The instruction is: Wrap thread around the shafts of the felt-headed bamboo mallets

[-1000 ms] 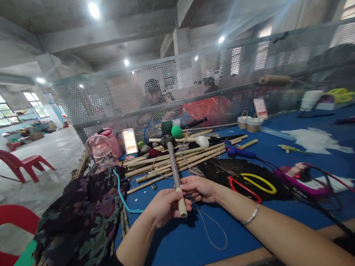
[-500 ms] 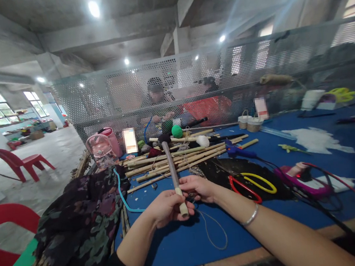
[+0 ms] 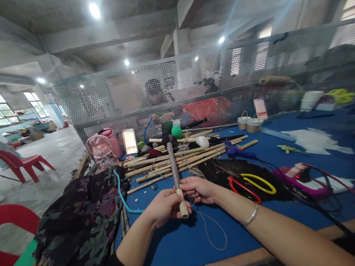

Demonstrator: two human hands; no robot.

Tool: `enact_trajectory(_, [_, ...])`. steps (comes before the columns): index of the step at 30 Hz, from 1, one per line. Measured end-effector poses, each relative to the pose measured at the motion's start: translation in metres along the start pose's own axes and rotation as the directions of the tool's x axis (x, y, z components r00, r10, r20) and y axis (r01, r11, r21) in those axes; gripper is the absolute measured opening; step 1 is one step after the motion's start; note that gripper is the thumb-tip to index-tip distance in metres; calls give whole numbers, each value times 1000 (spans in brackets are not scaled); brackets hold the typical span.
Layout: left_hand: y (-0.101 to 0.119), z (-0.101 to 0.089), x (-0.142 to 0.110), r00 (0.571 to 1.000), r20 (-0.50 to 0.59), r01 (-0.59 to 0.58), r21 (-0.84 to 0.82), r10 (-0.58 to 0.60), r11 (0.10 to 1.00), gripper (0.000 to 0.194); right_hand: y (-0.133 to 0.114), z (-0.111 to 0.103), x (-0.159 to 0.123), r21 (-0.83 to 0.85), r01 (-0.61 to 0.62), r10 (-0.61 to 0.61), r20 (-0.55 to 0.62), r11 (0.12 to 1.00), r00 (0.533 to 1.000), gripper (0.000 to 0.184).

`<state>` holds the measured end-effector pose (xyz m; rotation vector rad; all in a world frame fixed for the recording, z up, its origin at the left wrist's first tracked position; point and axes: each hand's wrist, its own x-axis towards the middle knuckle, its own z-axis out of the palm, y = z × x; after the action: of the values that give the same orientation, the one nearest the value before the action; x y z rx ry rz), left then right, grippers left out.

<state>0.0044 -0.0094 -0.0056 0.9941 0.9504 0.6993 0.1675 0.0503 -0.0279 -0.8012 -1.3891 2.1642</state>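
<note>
My left hand (image 3: 170, 204) is closed round the near, bare pale end of a bamboo stick (image 3: 174, 168). Most of the stick's length has a grey-brown covering that looks like wound thread, and it points away over the table. My right hand (image 3: 199, 190) is closed in a pinch against the stick's right side, where the covering stops, and grips a thin thread (image 3: 206, 229). A loop of this thread trails onto the blue tabletop (image 3: 180, 254) below the right hand. The exact spot where the fingers meet the thread is partly hidden.
Several bamboo sticks (image 3: 197, 158) and yarn balls, one green (image 3: 176, 132), lie beyond my hands. Scissors (image 3: 252, 184) and a blue glue gun (image 3: 238, 150) are to the right. Dark patterned cloth (image 3: 88, 223) covers the left side. A perforated metal screen (image 3: 110, 94) stands behind.
The stick's far end swung left, then back right, turning slightly in my hands. Both hands stay in nearly the same place. A person has appeared at the far left.
</note>
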Motion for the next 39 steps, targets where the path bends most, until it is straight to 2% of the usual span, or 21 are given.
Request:
enact_trajectory(8, [-1, -5, 1, 999, 28, 34, -37, -33, 999, 22, 0, 1, 1, -57, 14, -15, -28, 998, 999, 28])
enact_trajectory(11, [-3, -6, 4, 998, -45, 50, 44, -48, 998, 24, 1, 4, 2, -61, 14, -18, -57, 998, 998, 30])
enact_trajectory(15, [-5, -6, 6, 985, -159, -49, 117, 68, 992, 36, 2, 3, 2, -37, 17, -20, -82, 999, 996, 33])
enact_trajectory(17, [-5, -4, 6, 986, -139, -79, 92, 92, 993, 36, 2, 3, 2, -33, 5, -8, -65, 999, 998, 32])
enact_trajectory(20, [-4, -2, 5, 998, -43, -54, 19, 55, 998, 30, 0, 4, 1, -45, -6, 4, -36, 999, 999, 31])
enact_trajectory(22, [-4, -1, 6, 999, -35, -35, -18, 34, 999, 27, 0, 7, 1, -54, 4, -6, -48, 999, 999, 32])
enact_trajectory(26, [-6, -2, 7, 991, -135, 6, 74, 4, 997, 27, -1, 10, 2, -70, 3, -9, -82, 998, 997, 34])
enact_trajectory(30, [-4, -3, 6, 977, -191, -66, 149, 94, 987, 31, -1, 9, 1, -69, -6, 0, -84, 998, 997, 33])
enact_trajectory(32, [-3, -1, 6, 980, -171, -86, 118, 106, 989, 27, 0, 7, 1, -55, -10, 7, -54, 998, 999, 33])
enact_trajectory(35, [-4, 3, 7, 991, -129, -29, -1, 29, 1000, 14, 4, 6, 3, -71, -2, 1, -6, 998, 1000, 32])
enact_trajectory(39, [-3, 3, 8, 981, -181, 30, -235, -74, 972, 4, 5, 7, 4, -109, 20, -20, -1, 994, 1000, 33])
